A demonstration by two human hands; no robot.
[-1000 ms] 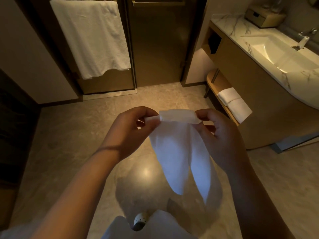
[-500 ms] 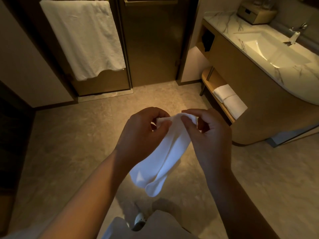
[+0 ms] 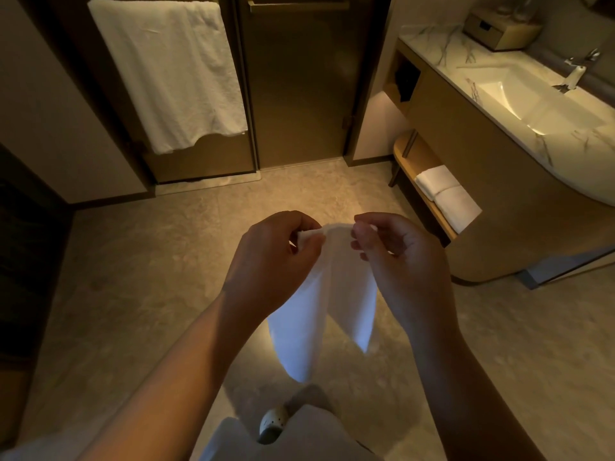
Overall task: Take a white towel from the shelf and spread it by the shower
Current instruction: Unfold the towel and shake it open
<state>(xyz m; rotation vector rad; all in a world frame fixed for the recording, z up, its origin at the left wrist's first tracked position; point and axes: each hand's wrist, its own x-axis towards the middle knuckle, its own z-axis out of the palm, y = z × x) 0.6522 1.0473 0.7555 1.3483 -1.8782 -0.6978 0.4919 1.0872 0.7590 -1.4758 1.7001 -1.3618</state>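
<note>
A small white towel (image 3: pixel 319 314) hangs in front of me above the floor, folded over so two flaps droop down. My left hand (image 3: pixel 276 261) pinches its top edge on the left. My right hand (image 3: pixel 399 257) pinches the same edge on the right, close beside the left. Two folded white towels (image 3: pixel 446 197) lie on the low wooden shelf (image 3: pixel 416 154) under the vanity at the right. The shower's glass doors (image 3: pixel 296 81) stand at the far side of the floor.
A large white towel (image 3: pixel 173 71) hangs on the left glass door. The marble vanity with sink (image 3: pixel 539 98) and tap fills the right side, with a box (image 3: pixel 496 31) at its back. Beige stone floor (image 3: pixel 139 281) stretches between me and the doors.
The towel has been shaken and re-gripped: its top edge was held wide, then bunched between the hands, and now hangs longer in two flaps. The view has shifted slightly.
</note>
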